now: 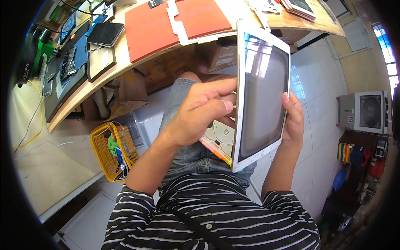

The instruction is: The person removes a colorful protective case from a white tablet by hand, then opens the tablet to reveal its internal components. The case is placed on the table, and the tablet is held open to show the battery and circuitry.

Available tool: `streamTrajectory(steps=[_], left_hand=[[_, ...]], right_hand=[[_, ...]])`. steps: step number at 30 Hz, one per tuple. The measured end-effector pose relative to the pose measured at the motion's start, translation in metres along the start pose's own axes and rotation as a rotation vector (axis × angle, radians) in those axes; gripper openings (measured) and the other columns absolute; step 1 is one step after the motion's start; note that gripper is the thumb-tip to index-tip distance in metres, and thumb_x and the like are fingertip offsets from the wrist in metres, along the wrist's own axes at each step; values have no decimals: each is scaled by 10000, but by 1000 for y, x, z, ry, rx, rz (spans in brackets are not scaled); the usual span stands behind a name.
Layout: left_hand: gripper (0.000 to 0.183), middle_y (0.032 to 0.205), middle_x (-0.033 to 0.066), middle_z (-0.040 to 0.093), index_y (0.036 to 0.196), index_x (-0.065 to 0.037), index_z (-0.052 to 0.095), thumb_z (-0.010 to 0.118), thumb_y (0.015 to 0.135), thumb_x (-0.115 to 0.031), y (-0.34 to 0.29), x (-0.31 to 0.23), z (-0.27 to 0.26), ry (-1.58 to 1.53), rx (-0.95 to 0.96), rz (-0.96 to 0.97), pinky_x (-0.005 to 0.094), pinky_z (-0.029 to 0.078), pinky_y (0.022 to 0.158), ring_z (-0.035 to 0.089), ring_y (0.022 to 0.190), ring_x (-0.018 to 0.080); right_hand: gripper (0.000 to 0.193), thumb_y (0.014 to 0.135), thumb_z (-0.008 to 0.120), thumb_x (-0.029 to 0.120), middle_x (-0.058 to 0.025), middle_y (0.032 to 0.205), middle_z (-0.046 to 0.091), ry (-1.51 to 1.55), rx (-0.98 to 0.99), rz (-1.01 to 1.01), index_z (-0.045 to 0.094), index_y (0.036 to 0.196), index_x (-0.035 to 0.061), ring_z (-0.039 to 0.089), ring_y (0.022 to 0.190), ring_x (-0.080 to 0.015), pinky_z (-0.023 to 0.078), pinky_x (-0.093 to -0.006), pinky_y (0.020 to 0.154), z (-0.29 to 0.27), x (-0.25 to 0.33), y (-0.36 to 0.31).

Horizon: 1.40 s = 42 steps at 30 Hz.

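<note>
A white-framed tablet (262, 83) stands tilted on its edge above my lap, its dark screen turned to the right and reflecting a window. My right hand (294, 116) is closed on its right edge, thumb on the rim. On the other side, my left hand (198, 110) reaches behind the tablet with bent fingers and thumb close together; its fingertips are partly hidden, and I cannot see what they hold. Below them, against my lap, lies an off-white plastic piece (220, 135) with a round shape and an orange-yellow edge, partly covered by the tablet.
Ahead, a wooden workbench (118, 52) holds orange-red mats (148, 29), a white frame (179, 29) and a dark phone (106, 34). A yellow basket (102, 152) with cables stands at left. An air cooler (362, 110) is on the right, above shelves.
</note>
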<state>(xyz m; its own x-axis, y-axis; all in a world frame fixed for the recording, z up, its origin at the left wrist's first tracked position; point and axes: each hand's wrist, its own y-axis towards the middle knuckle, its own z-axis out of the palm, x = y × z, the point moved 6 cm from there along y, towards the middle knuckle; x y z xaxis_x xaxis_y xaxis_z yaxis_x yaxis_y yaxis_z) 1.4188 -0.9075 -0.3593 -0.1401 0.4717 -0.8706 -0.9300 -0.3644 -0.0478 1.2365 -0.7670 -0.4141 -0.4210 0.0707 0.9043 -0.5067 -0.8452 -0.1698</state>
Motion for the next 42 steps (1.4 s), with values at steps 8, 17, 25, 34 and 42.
streamTrajectory(steps=[8, 17, 25, 34, 42], left_hand=[[561, 1006, 166, 727, 1428, 201, 455, 598, 972, -93, 3, 0, -2, -15, 60, 9, 288, 642, 741, 738, 851, 181], [396, 1049, 84, 731, 1357, 108, 584, 608, 985, -28, -1, 0, -11, -2, 125, 23, 304, 655, 775, 713, 920, 124], [333, 1053, 130, 733, 1271, 132, 628, 638, 962, 8, -5, 7, -20, 27, 122, -2, 308, 658, 780, 725, 884, 147], [1007, 1354, 220, 629, 1649, -47, 155, 683, 796, 42, 2, 1, -10, -46, 18, 1, 297, 622, 769, 734, 947, 193], [1345, 1654, 153, 269, 1681, -223, -34, 762, 607, -79, 13, -17, 15, 61, -68, 119, 424, 548, 998, 479, 1396, 290]], right_hand=[[479, 1038, 624, 254, -182, 1155, 709, 17, -8, 2, 535, 1345, -103, 747, 929, -179, 627, -284, 801, -7, -2, 1], [483, 1016, 671, 265, -149, 1152, 706, -124, -30, -49, 560, 1330, -84, 713, 968, -160, 584, -274, 840, -7, 12, 0], [527, 1002, 697, 262, -119, 1185, 691, -238, -14, -97, 548, 1373, -81, 660, 1045, -144, 520, -274, 917, -10, 28, -3], [547, 1007, 687, 291, -118, 1197, 688, -171, 45, -20, 538, 1385, -75, 665, 1050, -135, 536, -267, 902, -9, 12, 1], [551, 1039, 618, 282, -163, 1280, 656, 97, 208, 116, 481, 1416, -95, 678, 1119, -170, 566, -297, 945, -5, -31, 3]])
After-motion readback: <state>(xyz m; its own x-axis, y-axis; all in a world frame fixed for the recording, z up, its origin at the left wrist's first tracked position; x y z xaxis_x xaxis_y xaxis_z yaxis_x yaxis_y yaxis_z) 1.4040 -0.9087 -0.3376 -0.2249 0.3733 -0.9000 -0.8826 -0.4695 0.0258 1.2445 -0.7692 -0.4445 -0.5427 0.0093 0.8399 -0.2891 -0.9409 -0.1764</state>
